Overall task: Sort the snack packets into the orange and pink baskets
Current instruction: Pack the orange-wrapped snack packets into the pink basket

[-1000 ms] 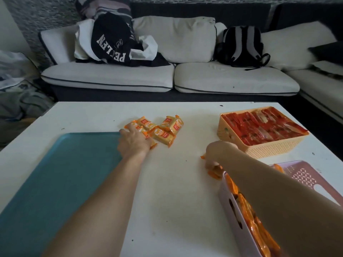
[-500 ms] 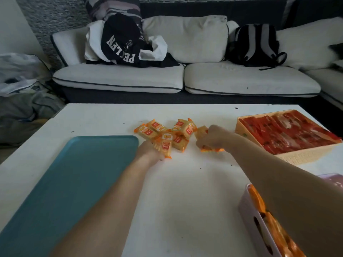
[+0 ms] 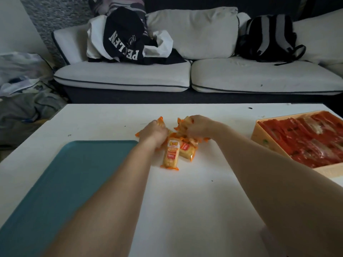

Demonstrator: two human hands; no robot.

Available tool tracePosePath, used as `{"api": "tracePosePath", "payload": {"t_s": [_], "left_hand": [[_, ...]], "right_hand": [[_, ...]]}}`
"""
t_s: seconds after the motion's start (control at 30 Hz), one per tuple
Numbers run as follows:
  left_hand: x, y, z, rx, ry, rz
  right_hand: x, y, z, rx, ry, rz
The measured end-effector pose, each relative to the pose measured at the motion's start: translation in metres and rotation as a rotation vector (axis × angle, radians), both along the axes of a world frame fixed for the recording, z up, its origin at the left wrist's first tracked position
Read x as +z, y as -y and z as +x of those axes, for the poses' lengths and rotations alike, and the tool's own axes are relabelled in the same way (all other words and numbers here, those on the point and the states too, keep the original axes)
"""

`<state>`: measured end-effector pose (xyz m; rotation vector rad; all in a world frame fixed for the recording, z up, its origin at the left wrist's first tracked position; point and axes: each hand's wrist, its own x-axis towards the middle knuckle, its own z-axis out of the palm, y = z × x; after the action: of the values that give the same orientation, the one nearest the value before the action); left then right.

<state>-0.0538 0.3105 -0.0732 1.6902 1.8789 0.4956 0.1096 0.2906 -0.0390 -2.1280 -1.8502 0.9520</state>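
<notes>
At mid-table our left hand and right hand each curl round some packets; two lie loose just nearer. The orange basket stands right.

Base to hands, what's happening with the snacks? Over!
Left hand and right hand grip yellow snack packets, mid-table. Orange basket holds red packets, right side. Nothing blocks the way.

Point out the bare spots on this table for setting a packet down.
Widest free patch: the white table between both forearms, nearer than the yellow packets. The teal tray is bare. A free strip runs between packets and the far edge. Crowded: the middle, where the left hand and right hand grip packets, and the full orange basket.
</notes>
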Motion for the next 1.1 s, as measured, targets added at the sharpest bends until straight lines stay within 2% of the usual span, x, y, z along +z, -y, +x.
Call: {"api": "tracePosePath", "payload": {"t_s": [0.17,0.37,0.47,0.53,0.6,0.63,0.73,0.83,0.97,1.03,1.1], "left_hand": [[-0.022,0.032,0.019,-0.121,-0.061,0.019],[-0.048,0.098,0.013,-0.228,-0.195,0.074],[-0.043,0.13,0.008,-0.238,-0.16,0.077],[-0.026,0.153,0.001,-0.165,-0.061,0.143],[-0.012,0.174,-0.008,-0.067,-0.017,0.246],[-0.008,0.182,-0.012,-0.051,-0.005,0.267],[-0.005,0.211,-0.015,-0.16,-0.042,0.184],[-0.01,0.236,-0.015,-0.256,-0.145,0.067],[-0.02,0.243,-0.02,-0.279,-0.326,0.072],[-0.023,0.237,-0.027,-0.195,-0.262,-0.017],[-0.02,0.228,-0.036,-0.075,-0.083,-0.1]], "right_hand": [[0.005,0.022,0.0,0.102,0.142,-0.052],[-0.007,0.082,-0.01,0.08,0.225,-0.032],[-0.007,0.122,-0.016,-0.063,0.226,0.034],[0.001,0.147,-0.012,-0.233,0.229,0.224],[0.01,0.172,-0.007,-0.351,0.123,0.379],[0.012,0.181,-0.005,-0.373,0.052,0.386],[0.013,0.208,-0.012,-0.255,0.012,0.241],[0.001,0.219,-0.026,-0.145,0.063,0.222],[-0.014,0.218,-0.034,-0.076,0.14,0.131],[-0.017,0.216,-0.033,-0.013,0.223,0.129],[-0.02,0.213,-0.033,0.034,0.284,0.144]]}}
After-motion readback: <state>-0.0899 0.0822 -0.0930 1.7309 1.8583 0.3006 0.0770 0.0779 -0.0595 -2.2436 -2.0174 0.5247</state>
